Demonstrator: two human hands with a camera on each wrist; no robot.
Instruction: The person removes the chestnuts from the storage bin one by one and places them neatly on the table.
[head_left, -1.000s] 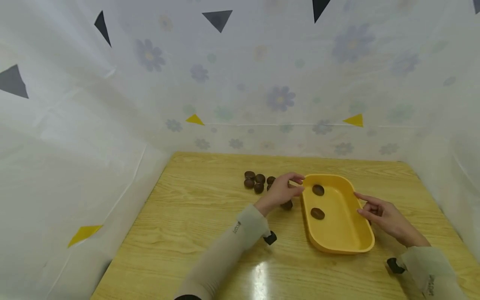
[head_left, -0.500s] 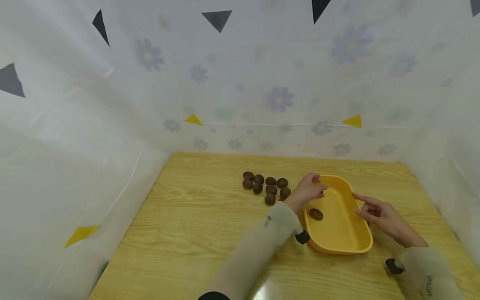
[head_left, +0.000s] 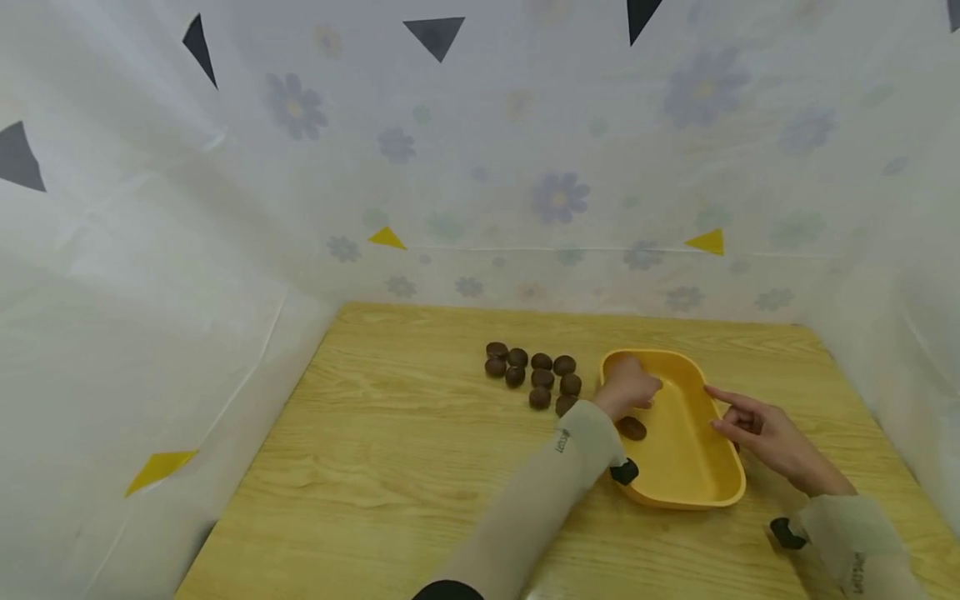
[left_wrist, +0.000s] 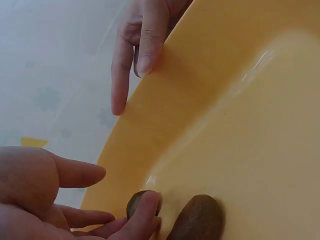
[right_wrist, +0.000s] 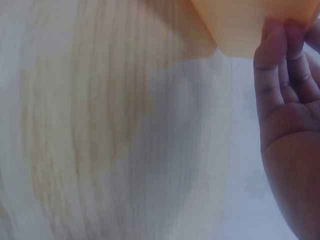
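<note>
My left hand (head_left: 628,390) reaches inside the yellow tray (head_left: 678,467), near its far left corner. In the left wrist view, its fingers touch a small brown kiwi (left_wrist: 135,204) while the thumb stays apart from it. A second kiwi (head_left: 632,428) lies in the tray nearer to me. At the right rim, my right hand (head_left: 780,437) holds the tray wall, with the thumb at the edge and other fingers against the outside. The right wrist view has those fingers (right_wrist: 280,50) on the outer wall. In the head view, my left hand hides the touched kiwi.
Several more kiwis (head_left: 542,379) lie grouped on the wooden table (head_left: 390,450), left of the tray. A white flowered sheet (head_left: 480,167) stands behind and at both sides. Yellow and dark triangles mark it.
From the tray's left rim, my left hand has moved right and down into the tray, covering the far kiwi. The right hand and tray stay nearly still.
</note>
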